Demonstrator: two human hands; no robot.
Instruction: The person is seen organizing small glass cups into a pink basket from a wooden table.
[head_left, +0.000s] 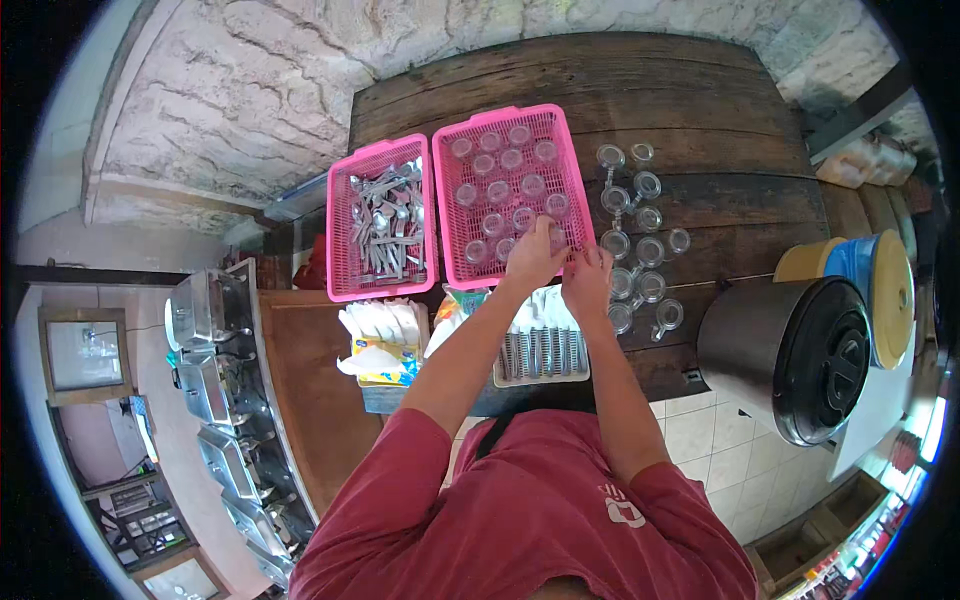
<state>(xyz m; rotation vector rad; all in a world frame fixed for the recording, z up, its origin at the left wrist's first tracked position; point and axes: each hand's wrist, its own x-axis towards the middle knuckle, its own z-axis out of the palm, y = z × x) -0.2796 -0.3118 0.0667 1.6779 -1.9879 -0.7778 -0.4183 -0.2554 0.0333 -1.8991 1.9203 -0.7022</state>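
A pink plastic basket (504, 114) holds several clear glasses (532, 185) standing apart in rough rows. My left hand (535, 255) reaches over its near right corner, fingers at a glass (557, 238) there; whether they grip it cannot be told. At the basket's right rim is my right hand (589, 277), its fingers bent close to the left hand; what it holds, if anything, is hidden. Several clear glass mugs (649, 252) with handles stand on the dark wooden table (720, 214) to the right. Left of the glasses, a second pink basket (335, 217) holds a heap of metal spoons and forks (387, 217).
Nearest me are a pack of tissues (382, 360) and a slatted cutlery tray (541, 381) with wrapped cutlery. A large steel container with black lid (821, 360) stands right, beside a yellow-lidded tub (892, 300). Chafing dishes (225, 461) line a counter far left. A rough wall (247, 90) lies beyond.
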